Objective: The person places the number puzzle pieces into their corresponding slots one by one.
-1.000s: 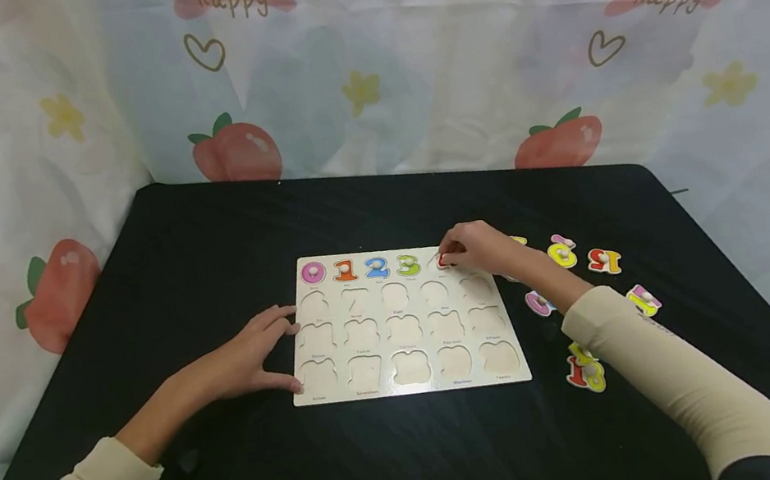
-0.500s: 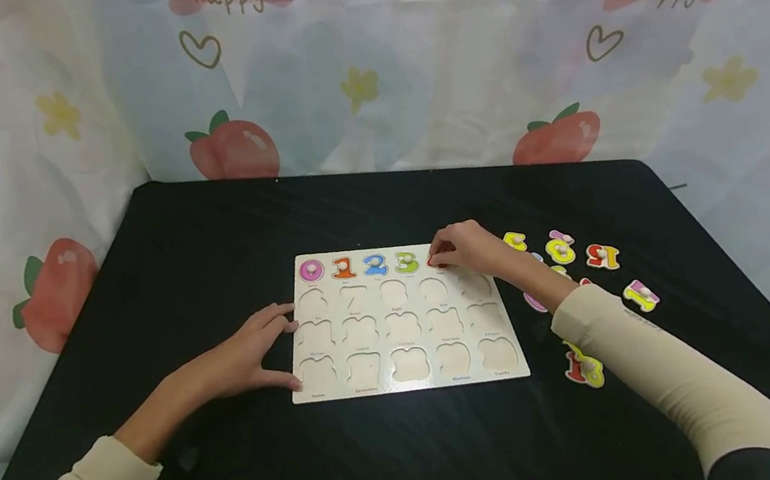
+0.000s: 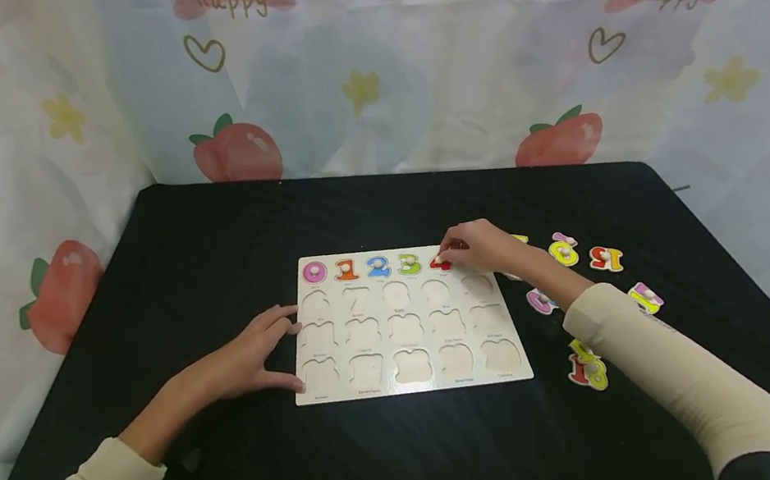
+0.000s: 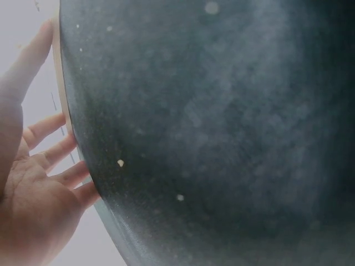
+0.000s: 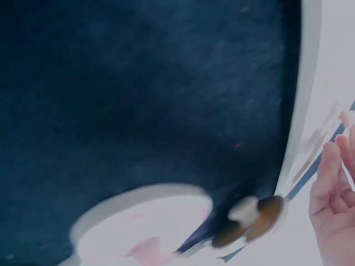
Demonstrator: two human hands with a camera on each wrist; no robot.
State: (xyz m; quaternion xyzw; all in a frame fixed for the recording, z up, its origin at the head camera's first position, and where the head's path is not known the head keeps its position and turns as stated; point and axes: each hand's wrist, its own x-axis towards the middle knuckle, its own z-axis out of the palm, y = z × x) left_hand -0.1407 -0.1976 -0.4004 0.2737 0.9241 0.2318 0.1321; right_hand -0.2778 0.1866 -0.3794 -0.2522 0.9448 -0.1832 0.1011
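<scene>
A pale wooden number puzzle board (image 3: 389, 368) lies on the black tablecloth, with several rows of recesses. In its top row sit a purple 0 (image 3: 314, 272), an orange 1 (image 3: 347, 271), a blue 2 (image 3: 378, 267) and a green 3 (image 3: 409, 264). My right hand (image 3: 479, 247) pinches the red number 4 puzzle piece (image 3: 440, 264) at the spot beside the 3. Its fingertips partly cover that piece. My left hand (image 3: 246, 360), thumb and fingers spread, touches the board's left edge; the left wrist view shows this hand (image 4: 44, 177) against the edge too.
Right of the board lie several loose number pieces, among them a yellow one (image 3: 564, 252), a red-and-yellow one (image 3: 606, 258), a purple one (image 3: 540, 301) and an overlapping red-and-yellow pair (image 3: 587, 367). My right forearm passes over some. A printed cloth (image 3: 439, 99) hangs behind the table.
The red piece, mostly covered by my right fingers before, now shows as a 4 lying in line with the top row. My left hand stays at the board's edge.
</scene>
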